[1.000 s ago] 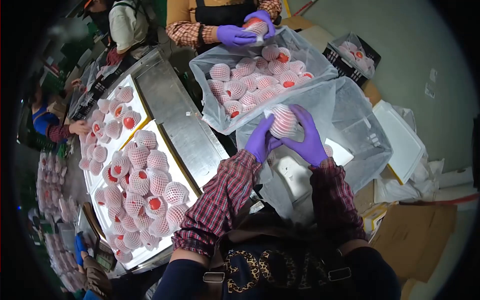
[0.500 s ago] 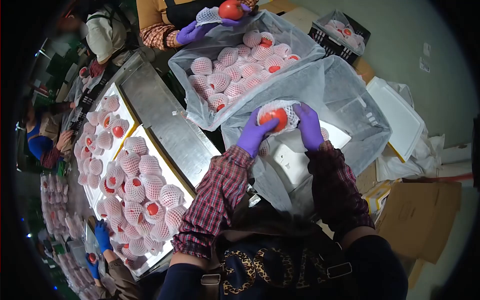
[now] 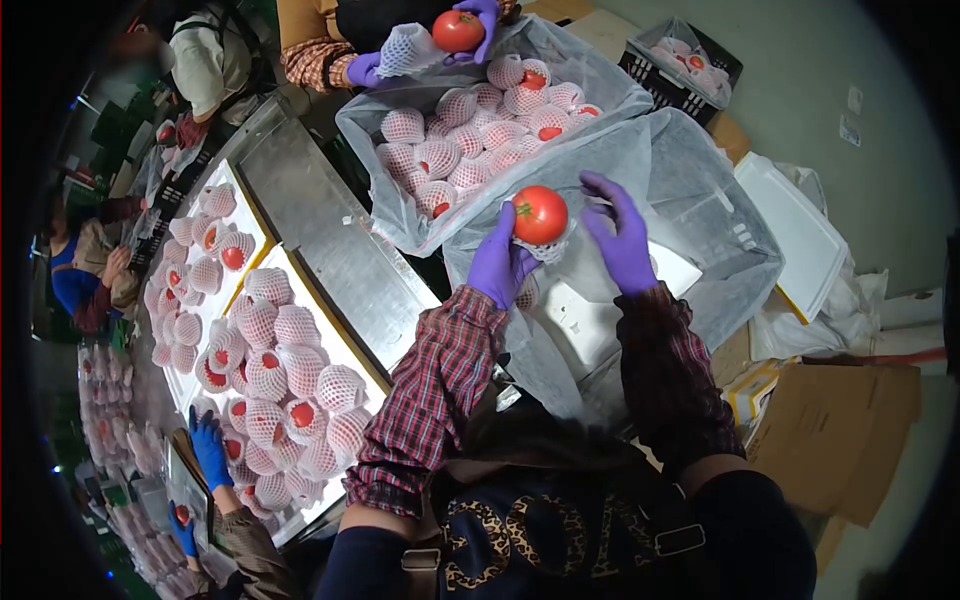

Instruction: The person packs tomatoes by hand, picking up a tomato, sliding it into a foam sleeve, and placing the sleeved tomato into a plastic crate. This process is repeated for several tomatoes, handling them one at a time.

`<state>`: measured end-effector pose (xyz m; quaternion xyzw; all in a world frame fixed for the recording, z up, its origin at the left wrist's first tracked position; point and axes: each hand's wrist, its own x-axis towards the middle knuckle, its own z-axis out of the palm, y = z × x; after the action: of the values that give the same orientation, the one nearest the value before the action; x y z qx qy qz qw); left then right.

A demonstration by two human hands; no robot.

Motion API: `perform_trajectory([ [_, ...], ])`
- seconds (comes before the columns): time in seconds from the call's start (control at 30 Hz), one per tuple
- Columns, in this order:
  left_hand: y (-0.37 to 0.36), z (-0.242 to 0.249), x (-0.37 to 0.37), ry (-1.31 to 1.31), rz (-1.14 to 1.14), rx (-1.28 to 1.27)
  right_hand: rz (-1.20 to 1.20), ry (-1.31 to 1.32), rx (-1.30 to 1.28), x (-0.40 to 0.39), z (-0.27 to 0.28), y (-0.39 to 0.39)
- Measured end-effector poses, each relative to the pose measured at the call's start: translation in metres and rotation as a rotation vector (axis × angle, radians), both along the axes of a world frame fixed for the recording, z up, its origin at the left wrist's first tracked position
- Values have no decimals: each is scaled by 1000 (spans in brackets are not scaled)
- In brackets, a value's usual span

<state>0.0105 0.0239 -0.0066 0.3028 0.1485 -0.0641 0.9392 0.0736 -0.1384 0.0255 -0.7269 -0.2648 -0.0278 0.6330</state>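
Note:
My left hand (image 3: 499,262), in a purple glove, grips a red tomato (image 3: 541,215) whose top is bare. A white foam net sleeve (image 3: 549,246) sits bunched under the tomato. Just to the right, my right hand (image 3: 618,232), gloved in purple too, is raised with its fingers apart and holds nothing. Both hands are above a crate lined with translucent plastic (image 3: 712,215), where white foam pieces (image 3: 570,325) lie. Behind it, another lined crate (image 3: 400,232) holds several net-sleeved tomatoes (image 3: 465,145).
At left, white trays (image 3: 290,268) of sleeved tomatoes stand beside a metal table (image 3: 330,215). Across from me a co-worker's purple-gloved hands (image 3: 482,25) hold a tomato and a net. A blue-gloved hand (image 3: 207,447) reaches in at lower left. A cardboard box (image 3: 835,430) is at right.
The net has come down off the tomato's upper part, leaving it bare. My right hand has let go and opened. The co-worker's tomato and net have separated slightly.

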Motion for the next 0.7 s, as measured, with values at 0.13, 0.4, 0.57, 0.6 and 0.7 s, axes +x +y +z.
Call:
perform_trajectory([
  [0.13,-5,-7,-1,114,59,207,159,-121,-217,-17,0,16],
  [0.4,-6,-13,2,114,55,413,98,524,135,-3,-12,9],
  [0.57,-13,-17,6,-119,34,517,0,442,-45,-4,-18,6],
  [0.6,-13,-6,4,-137,10,438,4,346,-79,-2,-23,5],
  [0.7,-9,9,-3,-89,-57,77,81,397,-11,4,-38,3],
])
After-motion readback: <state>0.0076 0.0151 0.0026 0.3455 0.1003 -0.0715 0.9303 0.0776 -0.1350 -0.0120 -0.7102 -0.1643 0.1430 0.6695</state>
